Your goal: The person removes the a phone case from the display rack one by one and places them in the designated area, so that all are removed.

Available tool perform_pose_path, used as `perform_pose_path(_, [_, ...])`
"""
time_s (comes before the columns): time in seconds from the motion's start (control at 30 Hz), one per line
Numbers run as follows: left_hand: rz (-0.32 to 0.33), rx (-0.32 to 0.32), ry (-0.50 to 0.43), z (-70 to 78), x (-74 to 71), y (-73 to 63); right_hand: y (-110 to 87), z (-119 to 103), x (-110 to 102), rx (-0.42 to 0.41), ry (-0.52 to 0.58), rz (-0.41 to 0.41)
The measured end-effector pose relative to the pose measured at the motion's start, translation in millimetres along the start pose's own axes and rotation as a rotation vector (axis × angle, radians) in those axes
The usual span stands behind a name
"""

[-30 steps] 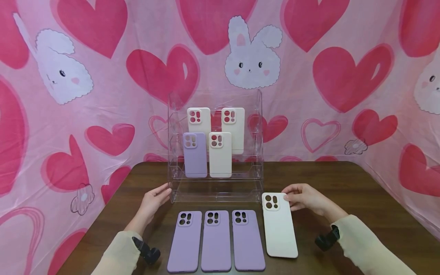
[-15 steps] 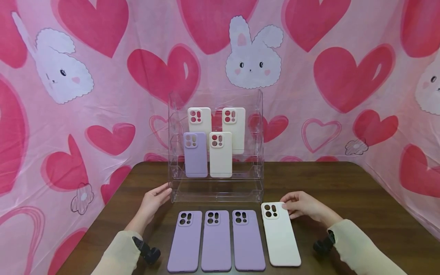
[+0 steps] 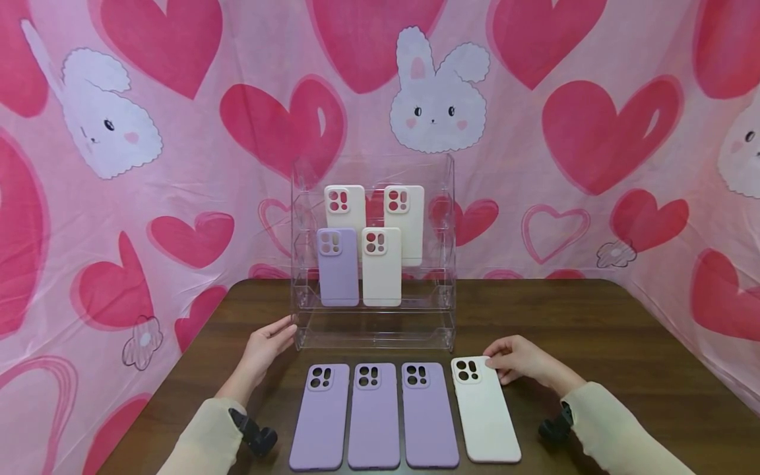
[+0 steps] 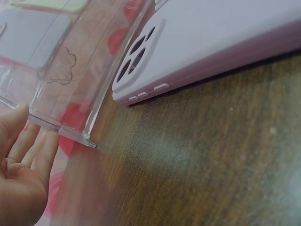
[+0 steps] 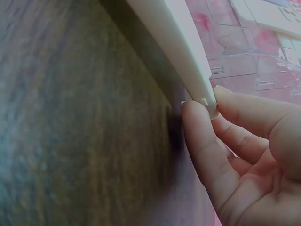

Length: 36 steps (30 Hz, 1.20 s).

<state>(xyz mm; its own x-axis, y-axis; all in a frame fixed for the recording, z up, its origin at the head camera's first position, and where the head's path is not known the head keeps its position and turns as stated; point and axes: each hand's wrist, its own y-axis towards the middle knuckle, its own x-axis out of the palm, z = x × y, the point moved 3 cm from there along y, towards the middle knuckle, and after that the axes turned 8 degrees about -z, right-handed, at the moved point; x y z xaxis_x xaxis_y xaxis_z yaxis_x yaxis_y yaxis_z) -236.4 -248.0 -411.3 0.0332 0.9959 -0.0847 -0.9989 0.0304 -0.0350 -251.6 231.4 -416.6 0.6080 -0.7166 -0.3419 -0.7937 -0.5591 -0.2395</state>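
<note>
At the right end of the row, a white phone case has its top right corner pinched by my right hand. The right wrist view shows thumb and forefinger on that corner of the white case, tilted over the wood. My left hand holds the lower left edge of a clear tiered display stand, thumb on one side and fingers on the other. One purple case and several white cases, one in front, stand upright on its tiers.
Three purple phone cases lie side by side on the dark wooden table, in front of the stand. A pink cloth with hearts and rabbits hangs behind. Black wrist cameras sit on both sleeves.
My right hand has brought the white case down and nearer to me, into line with the purple cases. My left hand has stayed at the stand's edge.
</note>
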Motion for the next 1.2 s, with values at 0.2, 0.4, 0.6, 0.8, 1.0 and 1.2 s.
perform_pose_path(0.2, [-0.004, 0.000, 0.006, 1.2, -0.3, -0.9, 0.6, 1.2, 1.7, 0.000, -0.013, 0.000])
perform_pose_path(0.4, [-0.002, 0.003, 0.001, 0.2, -0.6, -0.3, 1.9, 0.0, 4.7, 0.008, -0.042, 0.022])
perform_pose_path(0.6, [-0.005, 0.000, 0.010, -0.8, -1.5, 0.2, 3.8, -0.5, 7.2, 0.039, -0.095, 0.071])
perform_pose_path(0.8, [-0.004, 0.004, 0.013, -0.2, -1.4, 0.3, 4.3, -0.3, 7.5, 0.047, -0.115, 0.089])
perform_pose_path(1.0, [-0.004, 0.003, 0.016, -0.1, -1.3, 0.0, 4.3, 0.2, 7.8, 0.050, -0.112, 0.089])
perform_pose_path(1.2, [-0.003, 0.002, 0.011, -1.2, -1.0, 0.5, 2.6, -1.6, 5.8, 0.022, -0.115, 0.096])
